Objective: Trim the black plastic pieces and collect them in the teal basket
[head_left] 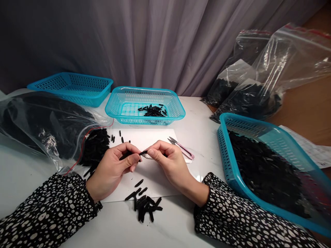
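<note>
Both my hands meet over a white sheet [144, 137] on the table. My left hand [113, 168] is closed, pinching a small black plastic piece [143, 152]. My right hand [168, 162] is closed too, its fingertips gripping the other end of the same piece, with something pale tucked under its fingers. Just below my hands lies a small heap of black pieces [144, 203]. Pink-handled snips [182, 148] rest on the sheet, right of my right hand.
A teal basket [178, 106] behind the sheet holds a few black pieces. A blue basket [69, 88] stands back left. A large teal basket [227, 162] full of pieces is at right. Open plastic bags [38, 120] of pieces lie left and back right [261, 82].
</note>
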The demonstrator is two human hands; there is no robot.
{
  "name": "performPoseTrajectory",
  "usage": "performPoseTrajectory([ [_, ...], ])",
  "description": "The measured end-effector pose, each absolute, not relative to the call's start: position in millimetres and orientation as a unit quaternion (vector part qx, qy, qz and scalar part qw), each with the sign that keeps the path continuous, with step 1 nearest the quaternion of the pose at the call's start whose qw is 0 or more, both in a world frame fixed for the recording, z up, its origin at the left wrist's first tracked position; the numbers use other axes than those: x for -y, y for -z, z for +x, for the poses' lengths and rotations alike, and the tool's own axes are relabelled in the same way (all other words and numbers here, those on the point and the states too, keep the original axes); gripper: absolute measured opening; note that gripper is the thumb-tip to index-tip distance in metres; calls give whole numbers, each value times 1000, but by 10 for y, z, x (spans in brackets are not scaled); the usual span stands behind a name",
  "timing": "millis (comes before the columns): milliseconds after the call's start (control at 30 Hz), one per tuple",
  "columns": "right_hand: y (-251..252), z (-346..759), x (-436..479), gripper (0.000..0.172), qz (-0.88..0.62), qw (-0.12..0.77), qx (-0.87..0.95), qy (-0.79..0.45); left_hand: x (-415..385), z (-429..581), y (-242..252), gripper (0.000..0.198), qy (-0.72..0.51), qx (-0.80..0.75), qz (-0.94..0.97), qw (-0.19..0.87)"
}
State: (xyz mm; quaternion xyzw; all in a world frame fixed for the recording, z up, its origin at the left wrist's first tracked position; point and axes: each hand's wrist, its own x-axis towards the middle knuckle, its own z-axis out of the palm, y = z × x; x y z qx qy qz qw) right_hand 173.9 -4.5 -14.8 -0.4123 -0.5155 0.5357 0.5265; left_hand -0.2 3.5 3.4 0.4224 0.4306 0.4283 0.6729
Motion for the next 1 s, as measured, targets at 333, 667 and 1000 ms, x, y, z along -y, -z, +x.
performPoseTrajectory([
  [333,192,1731,54,35,-356,516,449,-637,-19,6,-29,21,-440,-398,449,668],
  [667,188,1726,72,36,-352,509,440,-651,-14,-25,16,17,-414,-387,509,648],
  [1000,189,1728,70,35,-343,524,442,-642,-12,-9,-23,16,-457,-361,496,644],
])
